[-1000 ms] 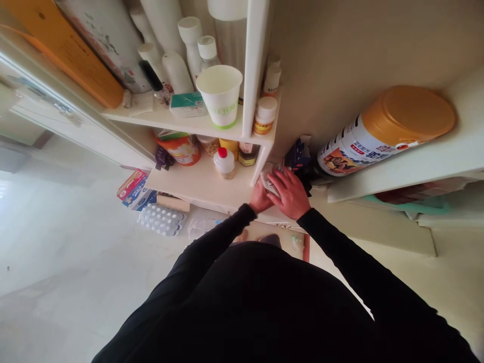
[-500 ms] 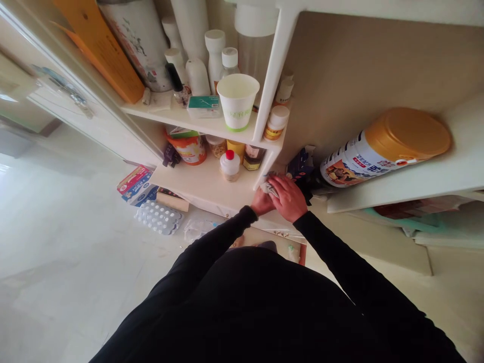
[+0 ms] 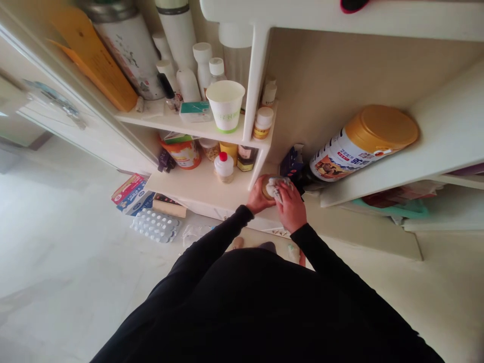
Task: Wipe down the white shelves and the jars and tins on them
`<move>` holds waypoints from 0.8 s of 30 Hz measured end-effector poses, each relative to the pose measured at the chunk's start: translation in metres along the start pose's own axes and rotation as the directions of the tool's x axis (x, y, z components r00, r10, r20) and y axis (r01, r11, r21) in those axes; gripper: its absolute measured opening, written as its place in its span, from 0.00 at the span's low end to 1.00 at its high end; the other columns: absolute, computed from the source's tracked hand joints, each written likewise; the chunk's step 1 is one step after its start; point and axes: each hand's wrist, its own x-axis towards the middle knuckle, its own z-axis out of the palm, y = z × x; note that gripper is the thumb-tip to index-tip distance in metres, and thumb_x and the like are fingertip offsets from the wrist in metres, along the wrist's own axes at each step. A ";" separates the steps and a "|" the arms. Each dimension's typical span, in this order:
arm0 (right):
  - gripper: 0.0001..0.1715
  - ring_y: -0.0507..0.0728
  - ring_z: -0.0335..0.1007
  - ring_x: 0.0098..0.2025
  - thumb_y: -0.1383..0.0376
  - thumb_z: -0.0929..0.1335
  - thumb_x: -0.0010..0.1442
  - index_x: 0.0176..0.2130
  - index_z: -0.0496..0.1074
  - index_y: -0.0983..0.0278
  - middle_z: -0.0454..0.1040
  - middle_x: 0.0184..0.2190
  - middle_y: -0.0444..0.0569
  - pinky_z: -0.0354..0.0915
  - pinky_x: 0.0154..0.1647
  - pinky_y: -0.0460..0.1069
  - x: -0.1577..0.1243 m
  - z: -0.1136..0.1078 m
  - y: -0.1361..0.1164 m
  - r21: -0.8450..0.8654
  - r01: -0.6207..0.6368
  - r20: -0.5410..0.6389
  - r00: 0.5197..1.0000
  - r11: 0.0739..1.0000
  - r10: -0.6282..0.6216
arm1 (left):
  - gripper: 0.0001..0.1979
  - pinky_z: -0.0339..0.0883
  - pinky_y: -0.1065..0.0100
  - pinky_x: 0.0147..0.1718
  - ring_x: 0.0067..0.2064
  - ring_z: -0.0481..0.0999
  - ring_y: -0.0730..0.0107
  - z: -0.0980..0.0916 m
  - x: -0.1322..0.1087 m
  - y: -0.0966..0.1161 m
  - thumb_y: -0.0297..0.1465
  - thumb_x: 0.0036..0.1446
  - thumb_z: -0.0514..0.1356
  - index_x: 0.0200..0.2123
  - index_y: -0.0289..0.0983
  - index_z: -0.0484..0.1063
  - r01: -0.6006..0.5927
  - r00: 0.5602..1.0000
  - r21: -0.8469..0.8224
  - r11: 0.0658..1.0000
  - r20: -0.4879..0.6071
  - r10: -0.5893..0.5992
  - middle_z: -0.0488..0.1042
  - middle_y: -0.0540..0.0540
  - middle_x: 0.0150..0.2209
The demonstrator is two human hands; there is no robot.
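The left hand (image 3: 258, 199) is cupping a small round container (image 3: 266, 187) just past the near edge of the white shelf (image 3: 196, 190), its fingers (image 3: 263, 180) curling around it, while the right hand (image 3: 292, 209) is pinching a crumpled white cloth (image 3: 282, 186) against it. A white shelf post (image 3: 260, 164) is standing just left, and a dark blue packet (image 3: 292, 164) is crowding the far right.

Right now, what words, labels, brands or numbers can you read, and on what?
Nothing is surely legible.
Canister with orange lid: printed characters, too blurred to read.
White paper cup: green print, too blurred.
Small bottle with white cap: label too small.
White cloth and round tan item: no text shows.
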 end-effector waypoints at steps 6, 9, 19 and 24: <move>0.30 0.74 0.62 0.74 0.64 0.62 0.73 0.70 0.71 0.66 0.71 0.72 0.57 0.59 0.76 0.69 0.034 0.006 -0.021 -0.016 0.103 0.140 0.985 0.995 -0.100 | 0.39 0.72 0.49 0.71 0.70 0.76 0.49 0.003 0.005 -0.006 0.35 0.57 0.74 0.68 0.36 0.66 -0.018 0.999 0.150 0.989 0.053 0.010 0.75 0.30 0.67; 0.28 0.74 0.67 0.69 0.62 0.63 0.73 0.68 0.74 0.66 0.73 0.70 0.58 0.62 0.73 0.68 0.064 0.008 -0.016 -0.001 0.060 0.183 0.981 0.998 -0.059 | 0.52 0.72 0.47 0.71 0.71 0.74 0.43 0.004 0.004 -0.005 0.36 0.48 0.80 0.72 0.33 0.61 0.024 0.999 0.156 0.988 0.019 -0.027 0.72 0.26 0.68; 0.26 0.70 0.81 0.51 0.48 0.64 0.73 0.53 0.77 0.63 0.84 0.47 0.61 0.73 0.53 0.58 0.076 0.006 0.034 0.158 -0.487 0.264 0.859 0.859 0.438 | 0.61 0.71 0.47 0.71 0.71 0.74 0.45 0.001 0.001 -0.006 0.40 0.41 0.84 0.72 0.37 0.56 -0.002 1.000 0.007 1.000 -0.005 0.002 0.70 0.29 0.70; 0.38 0.68 0.80 0.54 0.39 0.61 0.69 0.59 0.72 0.64 0.82 0.51 0.61 0.73 0.59 0.60 0.026 0.018 0.018 0.493 -0.615 0.161 0.760 0.616 0.630 | 0.61 0.69 0.44 0.72 0.70 0.74 0.40 0.006 0.003 -0.013 0.44 0.38 0.84 0.70 0.37 0.58 -0.046 0.998 -0.145 0.988 -0.057 0.038 0.71 0.30 0.68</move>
